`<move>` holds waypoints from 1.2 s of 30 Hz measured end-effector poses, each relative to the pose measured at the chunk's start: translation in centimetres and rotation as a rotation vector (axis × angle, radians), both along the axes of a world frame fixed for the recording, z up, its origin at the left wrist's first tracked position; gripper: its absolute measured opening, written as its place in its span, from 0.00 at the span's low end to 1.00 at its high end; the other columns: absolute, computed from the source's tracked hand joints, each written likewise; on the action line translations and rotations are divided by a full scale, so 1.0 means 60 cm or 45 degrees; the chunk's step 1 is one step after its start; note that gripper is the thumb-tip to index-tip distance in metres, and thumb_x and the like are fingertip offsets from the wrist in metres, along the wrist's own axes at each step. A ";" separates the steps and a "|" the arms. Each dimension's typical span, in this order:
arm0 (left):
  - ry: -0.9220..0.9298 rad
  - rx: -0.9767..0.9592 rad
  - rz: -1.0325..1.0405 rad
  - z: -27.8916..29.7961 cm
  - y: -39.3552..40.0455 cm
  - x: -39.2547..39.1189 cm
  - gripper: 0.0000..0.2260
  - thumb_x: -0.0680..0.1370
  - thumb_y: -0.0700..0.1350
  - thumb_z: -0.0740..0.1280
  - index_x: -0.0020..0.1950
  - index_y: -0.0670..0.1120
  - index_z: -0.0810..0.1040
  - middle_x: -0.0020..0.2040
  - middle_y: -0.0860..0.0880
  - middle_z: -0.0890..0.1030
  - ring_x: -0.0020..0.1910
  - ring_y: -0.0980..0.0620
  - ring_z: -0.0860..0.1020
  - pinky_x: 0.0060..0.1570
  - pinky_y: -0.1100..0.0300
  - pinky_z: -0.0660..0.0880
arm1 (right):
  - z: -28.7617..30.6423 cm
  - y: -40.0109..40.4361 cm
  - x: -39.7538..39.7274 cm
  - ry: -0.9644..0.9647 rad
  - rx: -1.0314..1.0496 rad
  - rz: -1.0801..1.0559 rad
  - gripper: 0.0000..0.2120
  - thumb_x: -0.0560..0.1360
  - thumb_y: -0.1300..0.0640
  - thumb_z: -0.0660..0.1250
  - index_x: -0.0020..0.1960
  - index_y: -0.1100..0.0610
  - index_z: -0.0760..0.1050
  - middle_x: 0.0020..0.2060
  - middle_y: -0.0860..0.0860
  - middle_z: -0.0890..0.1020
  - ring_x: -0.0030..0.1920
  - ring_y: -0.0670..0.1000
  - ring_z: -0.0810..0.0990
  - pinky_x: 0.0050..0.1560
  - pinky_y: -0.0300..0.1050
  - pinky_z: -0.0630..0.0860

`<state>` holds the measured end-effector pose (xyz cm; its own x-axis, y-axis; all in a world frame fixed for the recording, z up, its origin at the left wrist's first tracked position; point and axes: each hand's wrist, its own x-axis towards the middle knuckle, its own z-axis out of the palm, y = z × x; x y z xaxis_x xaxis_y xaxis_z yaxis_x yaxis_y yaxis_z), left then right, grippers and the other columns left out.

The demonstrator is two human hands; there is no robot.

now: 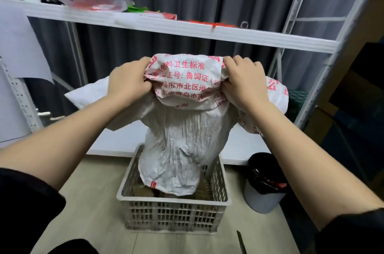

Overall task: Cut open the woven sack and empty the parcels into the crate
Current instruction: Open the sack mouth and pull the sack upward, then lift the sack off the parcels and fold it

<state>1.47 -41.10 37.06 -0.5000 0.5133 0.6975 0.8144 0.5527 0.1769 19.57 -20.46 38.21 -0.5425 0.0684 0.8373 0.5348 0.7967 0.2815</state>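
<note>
Two hands up at frame centre: left hand (129, 80) and right hand (244, 81) each clenched tight on bunched fabric at the upper end of one woven sack (182, 141), white with red print. Sack is inverted, hanging mouth-down, its lower end dipping inside one grey slatted crate (174, 210) on the floor at 6 o'clock.

Progress, judged: cutting looks done, since the sack's lower end reads as open and the dump is underway. One knife blade (241, 242) lies on the floor at 5 o'clock from the crate, apart from both hands. Brown parcels (143, 190) show in the crate bottom under the sack mouth; at least two visible, exact count not tellable, most hidden by the sack and crate wall. Whether anything remains inside the sack cannot be told; the lower body looks slack and crumpled. Left to do: shake out any remainder, lift the sack clear.

Other counts: one grey bin (264, 197) with black liner at 3 o'clock of the crate, near it; one white shelf board (228, 34) across 12 o'clock, holding red and green packets, blurred.
</note>
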 end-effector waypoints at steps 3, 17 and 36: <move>-0.003 0.168 -0.012 0.003 -0.002 -0.001 0.16 0.71 0.45 0.64 0.59 0.50 0.74 0.48 0.43 0.82 0.48 0.37 0.78 0.40 0.51 0.72 | 0.028 -0.006 0.000 0.027 0.053 -0.033 0.10 0.69 0.59 0.61 0.50 0.57 0.72 0.39 0.55 0.76 0.37 0.60 0.73 0.37 0.48 0.57; -0.246 -0.283 -0.555 -0.039 0.001 -0.018 0.42 0.67 0.74 0.57 0.75 0.55 0.57 0.72 0.49 0.65 0.69 0.48 0.69 0.66 0.46 0.67 | -0.047 0.037 -0.014 -0.102 -0.022 -0.016 0.13 0.61 0.65 0.67 0.45 0.57 0.71 0.38 0.53 0.76 0.37 0.58 0.74 0.34 0.46 0.61; -0.052 -0.265 -0.043 -0.117 0.103 0.050 0.13 0.75 0.47 0.62 0.58 0.48 0.71 0.45 0.43 0.81 0.49 0.40 0.77 0.35 0.55 0.66 | -0.080 -0.015 0.034 -0.581 -0.564 0.483 0.25 0.66 0.34 0.67 0.52 0.52 0.69 0.54 0.49 0.74 0.53 0.51 0.73 0.54 0.50 0.71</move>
<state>4.44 -34.94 30.06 -0.5059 0.6610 0.5542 0.8275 0.5534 0.0953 21.62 -21.36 33.39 -0.8835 0.0861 0.4604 0.1068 0.9941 0.0192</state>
